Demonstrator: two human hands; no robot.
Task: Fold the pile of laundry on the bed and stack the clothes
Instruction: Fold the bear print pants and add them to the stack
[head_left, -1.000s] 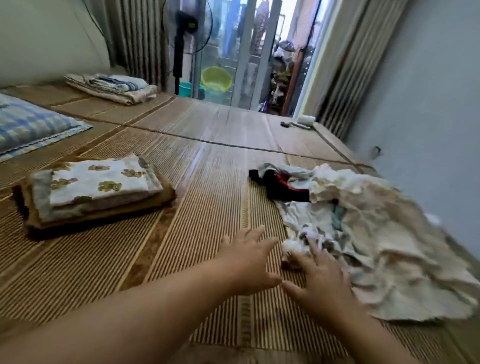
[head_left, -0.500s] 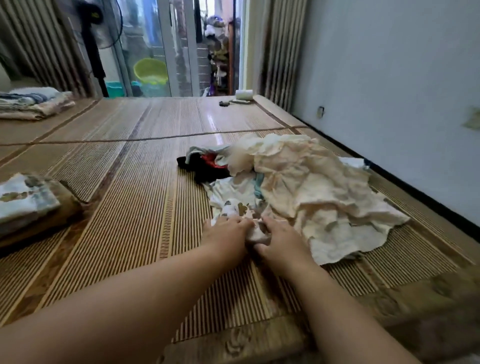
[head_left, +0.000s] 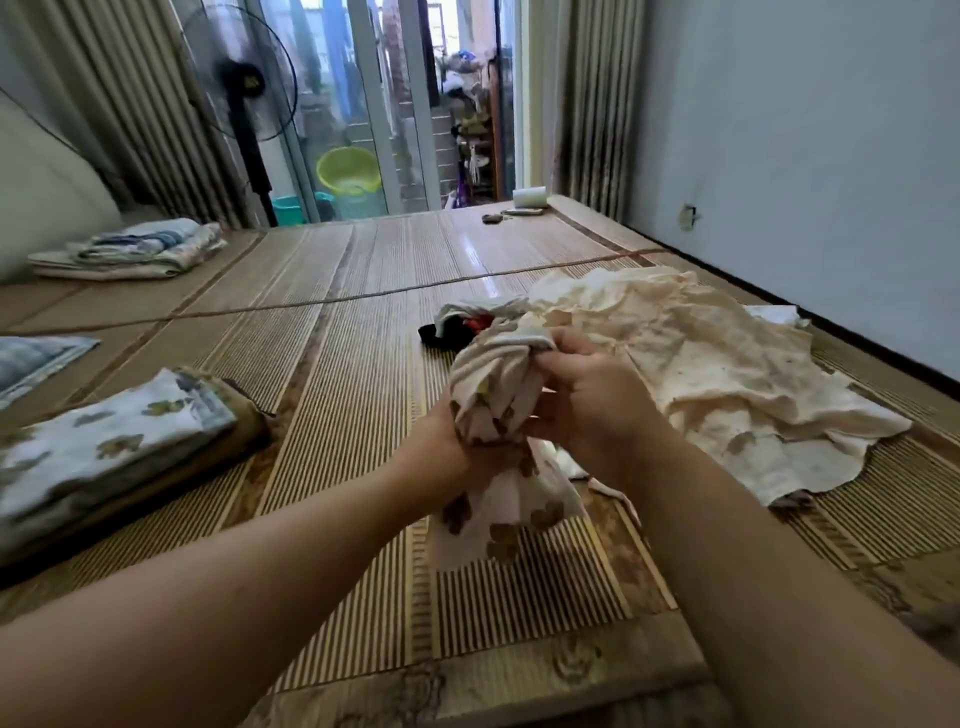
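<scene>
White garment w/ brown prints (head_left: 496, 400) is bunched up & lifted off the bed mat (head_left: 332, 395), gripped by both hands: left hand (head_left: 441, 452) fingers clenched on its lower part, right hand (head_left: 587, 395) fingers pinching the top edge. Unfolded pile (head_left: 691, 364) lies just behind on the right; folded stack (head_left: 104, 447) sits well apart on the left.

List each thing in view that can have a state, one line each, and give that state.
Left hand: shut on the white cloth.
Right hand: shut on the same cloth.
White cloth with brown prints: bunched, lifted, unfolded.
Cream crumpled laundry pile: unfolded, on the mat.
Black and red garment: crumpled, at the pile's edge.
Printed folded stack: folded, stacked.
Far striped folded stack: folded.
</scene>
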